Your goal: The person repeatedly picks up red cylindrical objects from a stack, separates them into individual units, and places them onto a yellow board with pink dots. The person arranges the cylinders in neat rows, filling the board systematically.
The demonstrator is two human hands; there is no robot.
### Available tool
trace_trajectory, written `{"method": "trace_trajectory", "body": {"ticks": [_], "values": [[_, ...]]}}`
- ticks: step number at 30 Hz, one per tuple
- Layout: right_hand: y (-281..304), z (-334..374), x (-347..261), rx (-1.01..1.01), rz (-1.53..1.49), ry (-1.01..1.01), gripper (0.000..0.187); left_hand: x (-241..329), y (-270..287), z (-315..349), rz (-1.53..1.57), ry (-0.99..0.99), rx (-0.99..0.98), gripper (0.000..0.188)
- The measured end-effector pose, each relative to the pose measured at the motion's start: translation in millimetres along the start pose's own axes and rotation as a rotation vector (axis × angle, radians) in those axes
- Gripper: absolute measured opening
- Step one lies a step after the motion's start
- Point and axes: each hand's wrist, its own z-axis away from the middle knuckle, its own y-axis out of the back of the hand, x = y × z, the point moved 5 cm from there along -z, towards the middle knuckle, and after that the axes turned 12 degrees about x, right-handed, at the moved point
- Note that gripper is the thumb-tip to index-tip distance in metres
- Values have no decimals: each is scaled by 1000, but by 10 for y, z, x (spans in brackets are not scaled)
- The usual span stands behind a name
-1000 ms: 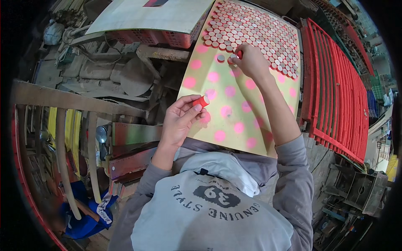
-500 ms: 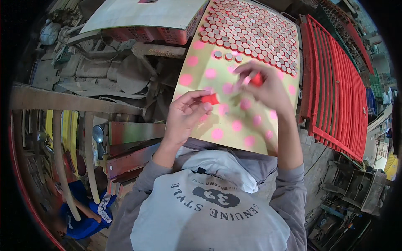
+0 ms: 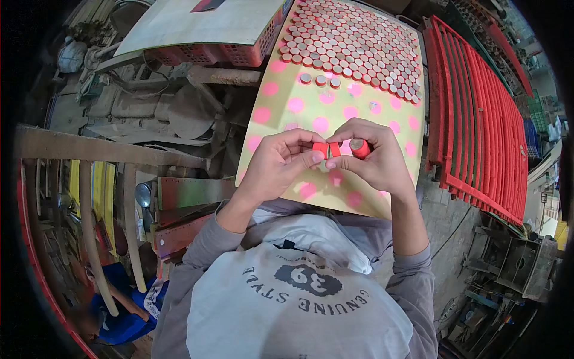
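Over the yellow board with pink spots [image 3: 277, 134], my two hands meet. My left hand [image 3: 280, 163] pinches a short red round piece [image 3: 319, 148] between thumb and fingers. Thumb and forefinger of my right hand [image 3: 376, 157] grip a thin red disc [image 3: 335, 149] right beside that piece. A red cylinder with a pale end [image 3: 360, 147], perhaps a stack of discs, is also held in the curled fingers of my right hand. Close-set rows of red-edged discs with pale tops [image 3: 359, 48] cover the board's far part. Just nearer lie three separate discs [image 3: 320, 80].
A red crate [image 3: 239, 55] under a pale sheet [image 3: 209, 27] stands beyond the board's left side. Red slatted racks [image 3: 478, 119] are at the right. A wooden rail [image 3: 107, 143] runs along the left. At lower left is another person in blue [image 3: 122, 311].
My right hand has come down and left from near the three discs to meet my left hand. My left hand has moved slightly right, still holding red.
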Motion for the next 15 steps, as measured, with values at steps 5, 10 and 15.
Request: {"method": "trace_trajectory", "body": {"ticks": [5,10,15], "values": [[-50,38,-94,83,-21,164,31,18,-15,19,82,17,54,24],[-70,61,-146,83,45,216,28,22,10,29,36,-38,37,22],[-131,-62,-140,79,11,219,28,94,100,-30,-42,-51,57,23]]}}
